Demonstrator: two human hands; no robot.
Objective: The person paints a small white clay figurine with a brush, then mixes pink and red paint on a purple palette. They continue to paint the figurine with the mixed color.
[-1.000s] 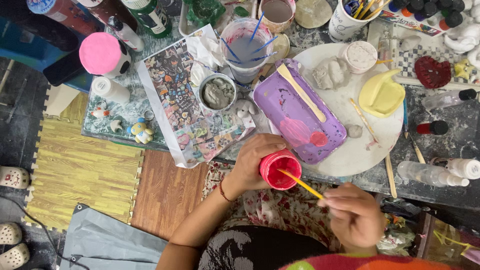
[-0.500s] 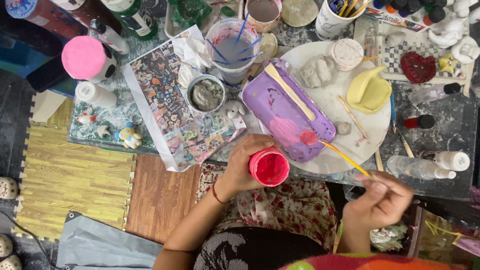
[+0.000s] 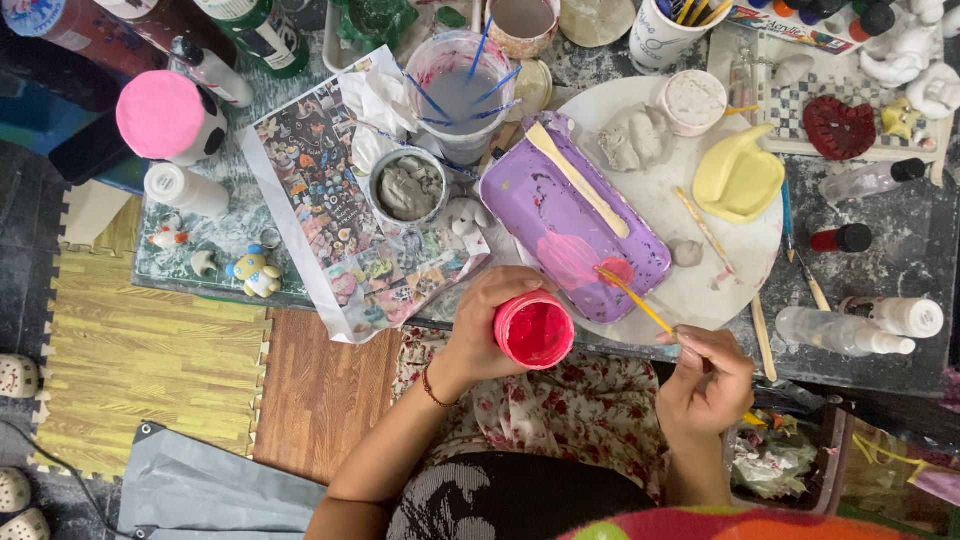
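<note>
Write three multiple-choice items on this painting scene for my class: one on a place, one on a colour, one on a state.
1. Where is the brush tip?
A. on the purple tray
B. in the water cup
C. in the pot

2. What colour is the paint in the pot held by the left hand?
A. blue
B. red
C. green

3. The pot is
A. capped
B. tipped over
C. open

Answers: 1 A, the bristles touch a pink smear on the tray; 2 B, red shows inside; 3 C, no lid covers it. The right hand holds the brush.
</note>
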